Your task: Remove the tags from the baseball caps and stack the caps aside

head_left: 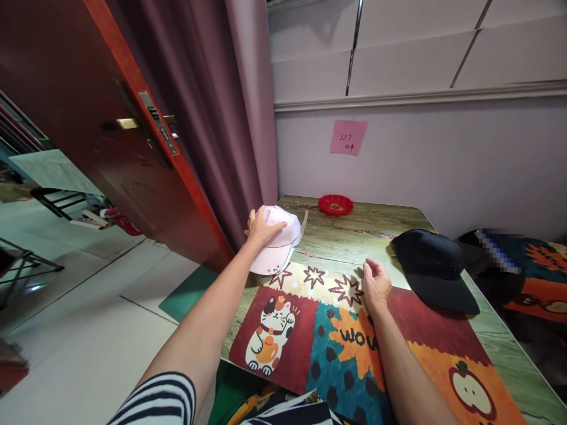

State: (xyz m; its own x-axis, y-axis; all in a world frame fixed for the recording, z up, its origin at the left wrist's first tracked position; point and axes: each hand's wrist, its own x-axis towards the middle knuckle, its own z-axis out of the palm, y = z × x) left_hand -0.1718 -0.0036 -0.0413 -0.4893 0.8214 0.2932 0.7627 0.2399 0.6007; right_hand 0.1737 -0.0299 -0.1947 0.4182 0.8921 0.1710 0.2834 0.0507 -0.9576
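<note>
Head view: holding pink cap (280, 238) in left grip (262, 229) near surface (367, 223) edge, with right grip (377, 284) loosely open, empty; could drop cap if slackened.

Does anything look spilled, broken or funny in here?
Nothing looks spilled or broken, and the pale pink cap in the left hand looks fine. The odd bit is the blocky patch at the far right: its little squares hide whatever is there.
</note>
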